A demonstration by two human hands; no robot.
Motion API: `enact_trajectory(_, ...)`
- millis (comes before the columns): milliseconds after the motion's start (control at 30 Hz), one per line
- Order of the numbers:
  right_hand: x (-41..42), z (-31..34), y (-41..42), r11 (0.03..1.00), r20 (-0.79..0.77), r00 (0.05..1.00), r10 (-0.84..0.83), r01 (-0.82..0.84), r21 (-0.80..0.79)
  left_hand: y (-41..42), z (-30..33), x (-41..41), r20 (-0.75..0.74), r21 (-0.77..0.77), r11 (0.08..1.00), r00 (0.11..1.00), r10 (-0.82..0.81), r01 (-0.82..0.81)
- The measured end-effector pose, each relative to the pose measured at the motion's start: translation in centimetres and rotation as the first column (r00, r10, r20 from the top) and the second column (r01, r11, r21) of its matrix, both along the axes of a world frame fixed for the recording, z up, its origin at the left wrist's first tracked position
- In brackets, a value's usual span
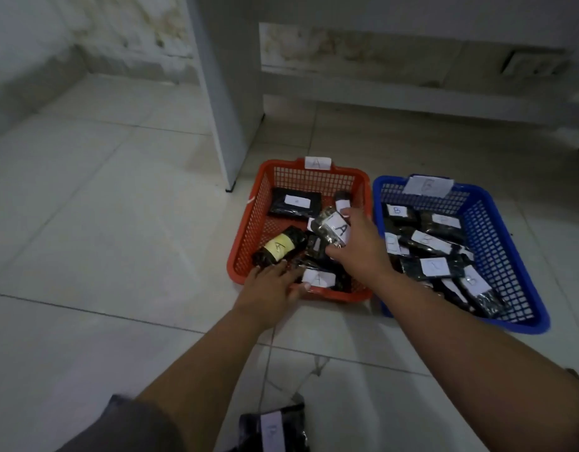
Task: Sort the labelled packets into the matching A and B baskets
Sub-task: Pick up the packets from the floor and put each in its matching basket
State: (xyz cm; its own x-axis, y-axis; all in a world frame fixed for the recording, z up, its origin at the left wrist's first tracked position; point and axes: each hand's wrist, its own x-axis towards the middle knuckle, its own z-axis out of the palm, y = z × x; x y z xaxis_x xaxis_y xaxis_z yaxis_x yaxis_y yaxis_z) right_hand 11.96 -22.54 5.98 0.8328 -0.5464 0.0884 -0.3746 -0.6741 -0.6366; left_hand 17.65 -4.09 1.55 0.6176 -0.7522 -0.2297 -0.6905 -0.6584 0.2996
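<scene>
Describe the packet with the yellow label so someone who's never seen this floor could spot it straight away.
Find the red basket, left of the blue basket. The packet with the yellow label lies in its near left corner, just beyond the left hand. It is a dark roll, the only one banded in yellow; its neighbours carry white labels.

**A bare indoor room, floor used as the workspace**

Pale glossy floor tiles (102,207) cover the ground — one is cracked at 6 o'clock. At 12 o'clock stand a white panel leg (229,102) and a stained, peeling wall (346,50); a wall outlet (532,63) sits low at 2 o'clock. Home or storeroom — hard to tell.
</scene>
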Motion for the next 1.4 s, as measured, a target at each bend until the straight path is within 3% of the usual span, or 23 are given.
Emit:
enact_trajectory(300,3.5,-2.7,2.0,0.991,-0.023,0.990,0.137,-0.137,0.007,1.6,-1.0,-0.8,0.143,-0.091,0.996,0.990,0.005,0.008)
enact_trajectory(567,9.4,-2.4,1.2,0.978,-0.091,0.976,0.199,-0.204,-0.049,2.0,-0.6,-1.4,0.040,-0.185,0.981,0.997,0.060,-0.052)
enact_trajectory(700,12.3,-2.2,0.8,0.944,-0.190,0.941,0.282,-0.307,-0.118,2.0,-0.7,-1.5,0.045,-0.197,0.978,0.996,0.082,-0.072)
enact_trajectory(800,13.4,-2.4,0.8,0.936,-0.233,0.915,0.328,-0.348,-0.051,1.9,-0.6,-1.6,0.042,-0.186,0.981,0.997,0.072,-0.063)
enact_trajectory(967,14.3,-4.3,1.6,0.865,-0.406,0.790,0.459,-0.501,0.004,2.0,-1.1,-1.5,0.118,-0.127,0.991,0.991,0.067,-0.052)
enact_trajectory(1067,14.6,-5.0,1.1,0.891,-0.402,0.805,0.436,-0.450,0.064,2.1,-1.3,-1.5,0.110,-0.152,0.987,0.991,0.071,-0.054)
enact_trajectory(1200,14.3,-5.7,0.6,0.954,-0.332,0.897,0.292,-0.298,0.034,2.1,-0.8,-1.5,0.095,-0.195,0.979,0.992,0.081,-0.061)
enact_trajectory(1300,13.7,-6.3,0.3,0.978,-0.180,0.967,0.183,-0.160,0.136,2.1,-0.8,-1.5,0.058,-0.210,0.976,0.995,0.079,-0.065)
enact_trajectory(1400,13.0,-6.9,-0.6,0.961,-0.143,0.989,0.039,0.002,0.277,2.1,-1.0,-1.5,0.050,-0.221,0.973,0.995,0.082,-0.069)
